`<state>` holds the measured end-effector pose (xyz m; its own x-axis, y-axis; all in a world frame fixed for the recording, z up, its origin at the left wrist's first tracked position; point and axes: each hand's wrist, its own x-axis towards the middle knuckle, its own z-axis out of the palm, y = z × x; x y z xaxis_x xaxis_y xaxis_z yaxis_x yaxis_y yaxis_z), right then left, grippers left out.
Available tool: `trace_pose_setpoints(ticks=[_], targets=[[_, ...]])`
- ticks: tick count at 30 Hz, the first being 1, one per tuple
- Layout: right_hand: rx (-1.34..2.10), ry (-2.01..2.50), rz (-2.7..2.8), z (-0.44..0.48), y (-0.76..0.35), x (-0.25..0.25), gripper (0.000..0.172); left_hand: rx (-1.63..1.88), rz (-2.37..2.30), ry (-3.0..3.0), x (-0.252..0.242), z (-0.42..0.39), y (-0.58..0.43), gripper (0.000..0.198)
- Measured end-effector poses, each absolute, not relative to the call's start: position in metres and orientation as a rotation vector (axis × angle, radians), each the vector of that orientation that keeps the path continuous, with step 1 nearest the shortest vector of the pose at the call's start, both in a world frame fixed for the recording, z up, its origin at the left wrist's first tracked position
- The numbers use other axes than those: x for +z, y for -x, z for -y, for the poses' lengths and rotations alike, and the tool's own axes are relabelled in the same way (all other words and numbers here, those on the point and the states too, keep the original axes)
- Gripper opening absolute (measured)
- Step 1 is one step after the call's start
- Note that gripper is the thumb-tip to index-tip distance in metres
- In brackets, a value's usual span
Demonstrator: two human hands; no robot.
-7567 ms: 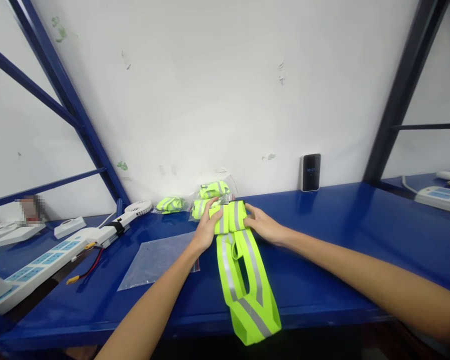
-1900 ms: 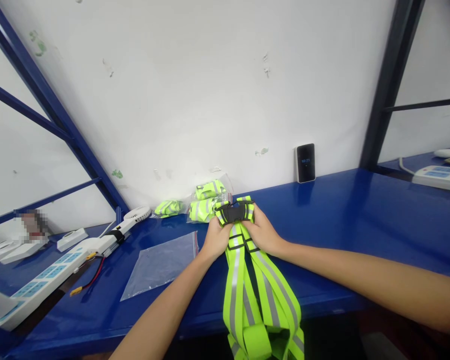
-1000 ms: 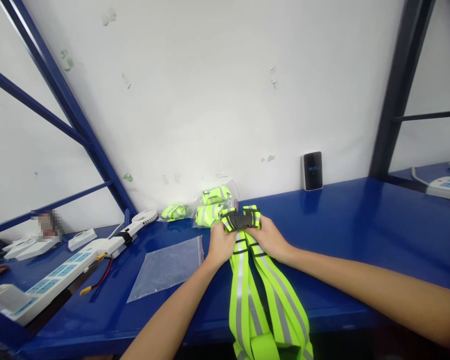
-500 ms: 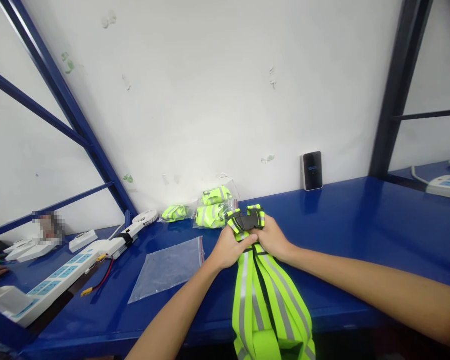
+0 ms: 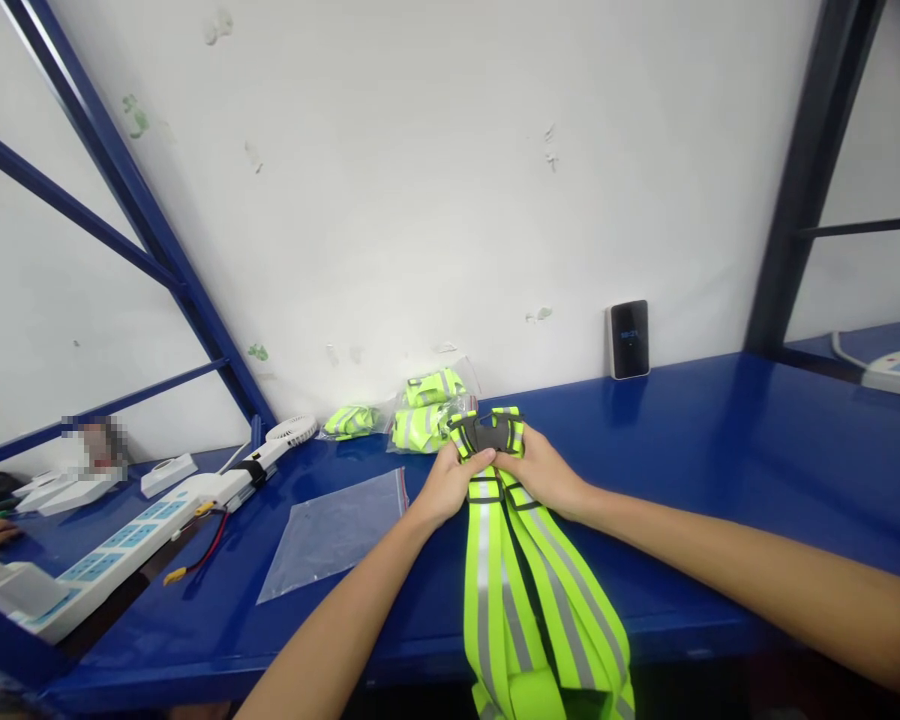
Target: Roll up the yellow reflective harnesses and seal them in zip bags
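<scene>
Buckle step: my left hand [image 5: 448, 488] and right hand [image 5: 540, 470] grasp the black plastic buckle [image 5: 487, 432] of the yellow reflective vest [image 5: 529, 590], fingers clenched, webbing hanging over the blue bench [image 5: 682, 440] edge. Next move calls for a firm pinch.

Our left hand [image 5: 448, 488] and right hand [image 5: 541, 476] are bare, narrowing at the wrists, and run back into long, slim, uncovered forearms.
</scene>
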<state>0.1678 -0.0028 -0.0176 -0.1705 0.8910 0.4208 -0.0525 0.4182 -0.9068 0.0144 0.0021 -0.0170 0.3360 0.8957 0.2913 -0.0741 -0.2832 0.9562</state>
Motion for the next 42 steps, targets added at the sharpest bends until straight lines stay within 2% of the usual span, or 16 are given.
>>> trace_pose_setpoints(ticks=[5,16,23,31,37,42], targets=[[1.128,0.787,1.532,0.005,-0.172,-0.017,0.042,1.19,-0.79,-1.483,-0.018,-0.004,-0.01,0.045],[1.305,0.693,1.552,0.001,-0.181,-0.007,0.038,1.224,-0.797,-1.594,-0.017,-0.01,-0.006,0.041],[1.166,0.719,1.423,0.009,-0.171,-0.012,0.038,1.388,-0.79,-1.701,-0.019,-0.011,-0.015,0.037],[0.957,0.731,1.543,0.005,-0.169,-0.022,0.041,1.487,-0.901,-1.879,-0.023,-0.008,-0.015,0.03],[0.701,0.879,1.65,0.005,-0.171,-0.024,0.034,1.5,-1.003,-1.99,-0.021,-0.006,-0.015,0.027],[0.678,0.914,1.703,0.006,-0.171,-0.024,0.031,1.527,-1.081,-1.983,-0.02,-0.007,-0.013,0.024]])
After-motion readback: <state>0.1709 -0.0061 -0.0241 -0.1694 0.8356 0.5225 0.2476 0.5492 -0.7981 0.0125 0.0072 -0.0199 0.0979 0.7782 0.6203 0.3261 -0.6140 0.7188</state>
